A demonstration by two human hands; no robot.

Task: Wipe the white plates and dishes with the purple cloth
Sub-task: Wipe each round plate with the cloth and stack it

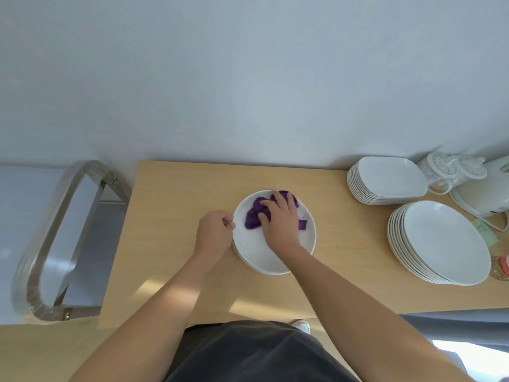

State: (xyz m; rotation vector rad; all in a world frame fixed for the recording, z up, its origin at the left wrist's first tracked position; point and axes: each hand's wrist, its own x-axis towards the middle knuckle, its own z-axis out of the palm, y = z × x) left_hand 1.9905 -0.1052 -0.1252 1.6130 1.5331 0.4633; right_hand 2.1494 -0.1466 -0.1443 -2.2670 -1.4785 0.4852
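Two hands are on the small pile of round plates in the middle of the wooden table. Your right hand lies on the purple cloth, fingers bent and spread over the bunched fabric, pressing it onto the top plate toward its 12 o'clock side. A corner of cloth shows past your hand at 3 o'clock. Your left hand is curled at the pile's 9 o'clock rim, fingertips pinching the edge.

From that pile, a stack of square dishes sits at 2 o'clock against the wall, well apart. A taller stack of round plates stands at 3 o'clock, also apart. Behind them are patterned lidded jars and a white kettle, with a green paper just beside the round stack. A metal handle loop stands off the table's edge at 9 o'clock. Bare tabletop lies between the pile and both stacks.
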